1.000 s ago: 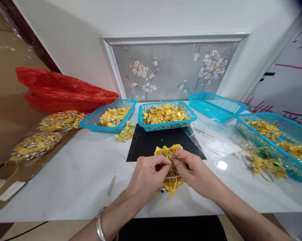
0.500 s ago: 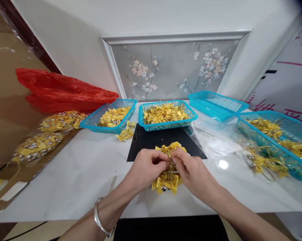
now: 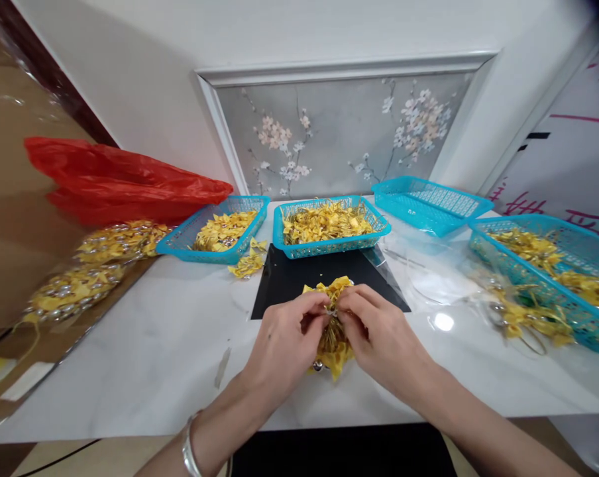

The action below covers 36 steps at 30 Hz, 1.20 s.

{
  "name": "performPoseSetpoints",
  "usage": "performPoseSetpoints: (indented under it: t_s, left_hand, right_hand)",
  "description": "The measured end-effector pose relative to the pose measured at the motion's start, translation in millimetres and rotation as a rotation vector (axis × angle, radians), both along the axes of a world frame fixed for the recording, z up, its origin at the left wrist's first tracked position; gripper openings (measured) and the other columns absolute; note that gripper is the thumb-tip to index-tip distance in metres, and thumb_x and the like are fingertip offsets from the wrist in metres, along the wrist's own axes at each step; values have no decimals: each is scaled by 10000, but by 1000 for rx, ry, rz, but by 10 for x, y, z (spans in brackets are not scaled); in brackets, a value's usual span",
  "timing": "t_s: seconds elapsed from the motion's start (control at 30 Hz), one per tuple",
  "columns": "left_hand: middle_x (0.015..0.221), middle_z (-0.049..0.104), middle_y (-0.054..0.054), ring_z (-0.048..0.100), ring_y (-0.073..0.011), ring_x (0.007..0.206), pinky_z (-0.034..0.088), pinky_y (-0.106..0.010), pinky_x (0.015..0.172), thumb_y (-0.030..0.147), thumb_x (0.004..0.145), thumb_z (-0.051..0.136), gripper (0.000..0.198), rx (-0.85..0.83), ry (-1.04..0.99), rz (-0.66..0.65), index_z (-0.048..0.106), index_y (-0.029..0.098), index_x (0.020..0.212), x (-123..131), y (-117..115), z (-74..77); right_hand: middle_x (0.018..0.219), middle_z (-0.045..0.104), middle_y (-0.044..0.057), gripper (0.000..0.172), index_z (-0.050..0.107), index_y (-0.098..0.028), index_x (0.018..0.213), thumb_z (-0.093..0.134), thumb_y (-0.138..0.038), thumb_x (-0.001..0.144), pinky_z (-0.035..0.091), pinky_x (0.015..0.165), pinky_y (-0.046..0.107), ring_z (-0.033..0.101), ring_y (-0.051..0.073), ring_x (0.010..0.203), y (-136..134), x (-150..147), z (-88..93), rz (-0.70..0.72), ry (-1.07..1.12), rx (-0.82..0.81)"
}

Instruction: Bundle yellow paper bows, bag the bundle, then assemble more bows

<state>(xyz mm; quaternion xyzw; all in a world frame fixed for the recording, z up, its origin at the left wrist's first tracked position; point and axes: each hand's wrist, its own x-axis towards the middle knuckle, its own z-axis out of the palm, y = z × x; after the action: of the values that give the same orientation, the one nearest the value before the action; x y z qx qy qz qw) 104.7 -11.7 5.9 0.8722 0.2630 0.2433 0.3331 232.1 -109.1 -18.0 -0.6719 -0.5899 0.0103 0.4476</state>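
Note:
Between my hands is a bundle of yellow ribbon bows with gold stems and silver beads, over the front edge of a black mat. My left hand, with a silver bangle on its wrist, pinches at the bundle's gold stems. Close against it, my right hand has thumb and fingers closed on the same stems. The fingertips nearly meet, and they hide exactly what each one grips. Bows stick out beyond and below the fingers.
Blue baskets of yellow bows stand at the back and right; another basket sits at the back right. Beaded bow strips lie at left beside a red plastic bag. Loose bows and a plastic-wrapped bunch rest on the table.
My left hand has turned slightly and shifted, and my right fingers have curled closer over the stems. The bows below the hands are more covered now.

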Motion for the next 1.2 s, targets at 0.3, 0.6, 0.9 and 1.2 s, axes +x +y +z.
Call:
performPoseSetpoints:
  t_s: [0.3, 0.6, 0.9, 1.2]
  left_hand:
    - [877, 762, 3, 714, -161, 768, 571, -264, 709, 46, 772, 535, 361, -43, -3, -7, 702, 237, 1028, 36, 60, 38]
    - [834, 758, 16, 699, -135, 681, 546, -227, 643, 10, 780, 514, 343, 287, -6, -24, 674, 216, 1003, -6, 84, 22]
    - [881, 746, 9, 688, -137, 701, 523, -225, 628, 32, 798, 526, 326, 429, -32, -3, 643, 228, 1031, 11, 110, -66]
    - [955, 732, -39, 695, -164, 797, 545, -243, 676, 59, 838, 485, 335, 556, -49, -15, 586, 200, 1125, -8, 157, -142]
  right_hand:
    - [1023, 645, 128, 253, 587, -150, 1005, 378, -64, 892, 530, 697, 329, 651, 221, 841, 85, 55, -25, 19, -270, 15]
    - [772, 621, 31, 253, 602, -194, 878, 421, -27, 823, 432, 600, 253, 582, 157, 661, 158, 80, 56, 107, -48, -45]
    - [767, 669, 20, 265, 633, -184, 787, 448, 6, 786, 445, 577, 231, 604, 145, 687, 203, 71, 94, 82, 57, -38]
    - [850, 664, 64, 188, 640, -173, 804, 501, -65, 871, 493, 718, 276, 632, 174, 770, 262, 100, 84, 94, -71, -71]
